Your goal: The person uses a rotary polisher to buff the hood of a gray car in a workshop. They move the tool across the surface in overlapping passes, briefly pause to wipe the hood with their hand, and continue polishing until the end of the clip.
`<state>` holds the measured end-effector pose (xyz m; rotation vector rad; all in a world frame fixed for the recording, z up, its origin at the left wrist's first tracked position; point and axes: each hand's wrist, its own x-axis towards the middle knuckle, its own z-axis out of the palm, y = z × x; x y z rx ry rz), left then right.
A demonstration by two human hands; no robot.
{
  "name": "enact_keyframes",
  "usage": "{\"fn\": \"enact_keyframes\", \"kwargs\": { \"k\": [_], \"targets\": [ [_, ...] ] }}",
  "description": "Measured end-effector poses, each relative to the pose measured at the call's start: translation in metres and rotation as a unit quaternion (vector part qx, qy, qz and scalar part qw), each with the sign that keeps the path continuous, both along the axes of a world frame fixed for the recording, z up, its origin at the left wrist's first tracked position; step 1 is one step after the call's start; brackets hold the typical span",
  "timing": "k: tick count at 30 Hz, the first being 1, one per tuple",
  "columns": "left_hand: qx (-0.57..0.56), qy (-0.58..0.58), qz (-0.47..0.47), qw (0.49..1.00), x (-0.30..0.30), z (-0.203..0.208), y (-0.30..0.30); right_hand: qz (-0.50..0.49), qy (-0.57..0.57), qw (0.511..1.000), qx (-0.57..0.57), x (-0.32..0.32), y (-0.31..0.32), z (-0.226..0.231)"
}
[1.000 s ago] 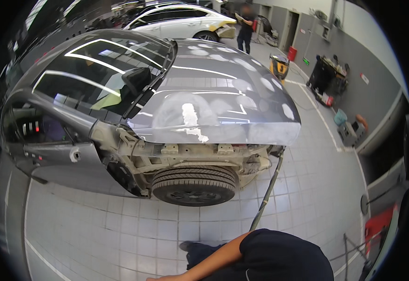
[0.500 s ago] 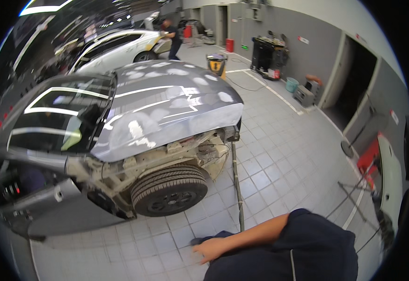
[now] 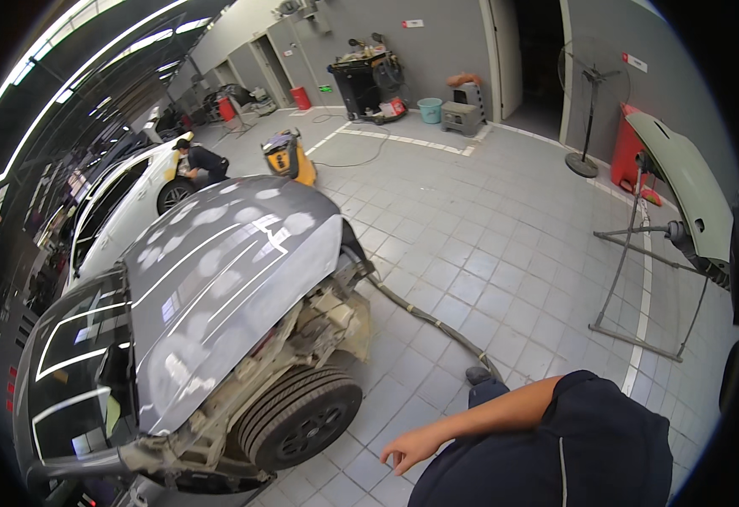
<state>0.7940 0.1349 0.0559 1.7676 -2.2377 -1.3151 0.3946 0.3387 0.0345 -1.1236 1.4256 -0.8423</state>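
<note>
My right hand [image 3: 413,446] hangs relaxed over the tiled floor, its fingers loosely bent and apart, with nothing visible in it. The forearm reaches leftward across my dark shirt. My left hand is out of the picture. Nearest to the right hand is the bare front wheel [image 3: 302,422] of a grey car, a gap of floor between them. The car's hood [image 3: 226,245] carries dull, pale sanded patches. Its fender and front bumper are off, so the beige inner structure [image 3: 319,317] shows.
A wrapped hose [image 3: 420,314] runs across the floor from the car's front to beside my shoe [image 3: 477,374]. On the right, a pale green panel [image 3: 682,182] rests on a metal stand [image 3: 636,245]. Behind are a pedestal fan [image 3: 589,110], a yellow-black machine [image 3: 289,156] and a crouching person [image 3: 205,160].
My view has turned to the right, bringing the panel stand and fan further in. My right hand has drawn in a little, its fingers less outstretched. The far person has gone from standing to crouching.
</note>
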Motion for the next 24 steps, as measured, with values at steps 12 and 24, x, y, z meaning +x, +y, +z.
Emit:
{"fn": "enact_keyframes", "kwargs": {
  "k": [12,24],
  "targets": [
    [-0.163,0.083,-0.646,0.741,-0.606,0.083,0.110,-0.141,-0.270,0.951,-0.059,-0.290,0.151,0.027],
    [-0.255,0.163,-0.605,0.736,-1.012,0.061,0.102,-0.269,-0.252,0.928,0.056,-0.717,0.174,-0.044]
  ]
}}
